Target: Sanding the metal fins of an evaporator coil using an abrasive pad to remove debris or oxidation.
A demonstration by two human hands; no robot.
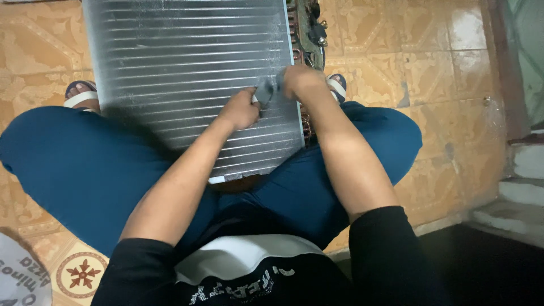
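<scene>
We see a finned coil (187,73), a big silver slab of thin horizontal fins, lying across the lap under both hands and running away from them toward the feet. Fins look mostly straight; a darker shadowed patch sits just left of the left hand (241,110). Left hand is curled shut on a small grey tool (264,90), pressed on the fins near the coil's right edge. Right hand (303,82) is closed too, touching the tool's far end, knuckles up; we cannot tell how much of the tool it grips.

Just beyond the right hand, copper tube bends and brass fittings (310,28) run along the coil's right edge. Blue trousers (73,164) flank the coil on both sides of the hands. A sandalled foot (81,93) shows far left of the hands, another (338,86) just right of the right hand. Patterned tan floor (430,73) all round, a step (518,187) far right.

Tool is blurred and mostly covered by the hands, shape unclear. Coil's far end is cut off at the top. The forearms hide its near right corner.
</scene>
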